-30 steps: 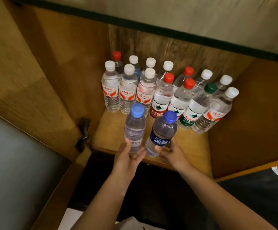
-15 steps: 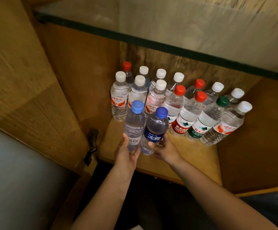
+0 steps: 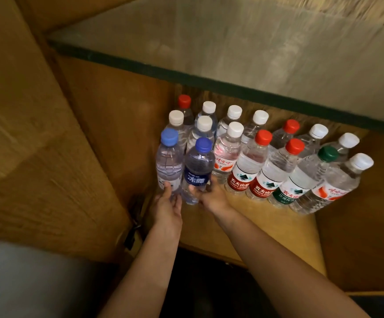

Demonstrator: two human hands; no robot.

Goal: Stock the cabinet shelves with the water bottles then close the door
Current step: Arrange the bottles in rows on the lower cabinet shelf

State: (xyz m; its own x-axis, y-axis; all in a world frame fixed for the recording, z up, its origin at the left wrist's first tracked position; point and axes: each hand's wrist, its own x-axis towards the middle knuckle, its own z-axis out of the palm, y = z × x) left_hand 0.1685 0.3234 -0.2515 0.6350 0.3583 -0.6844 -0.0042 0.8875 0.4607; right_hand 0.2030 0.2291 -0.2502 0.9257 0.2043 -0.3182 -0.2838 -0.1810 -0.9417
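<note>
My left hand (image 3: 167,206) grips the pale-capped bottle (image 3: 169,164), my right hand (image 3: 211,195) the blue-labelled bottle (image 3: 197,171), both low on the shelf (image 3: 278,226). I should seat them upright against the standing rows (image 3: 255,157), gently.

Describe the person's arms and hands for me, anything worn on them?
Both forearms are bare as far as the frame shows: no sleeves, gloves or watch visible. The left hand and right hand show no rings that I can make out; the fingers are slightly blurred.
</note>
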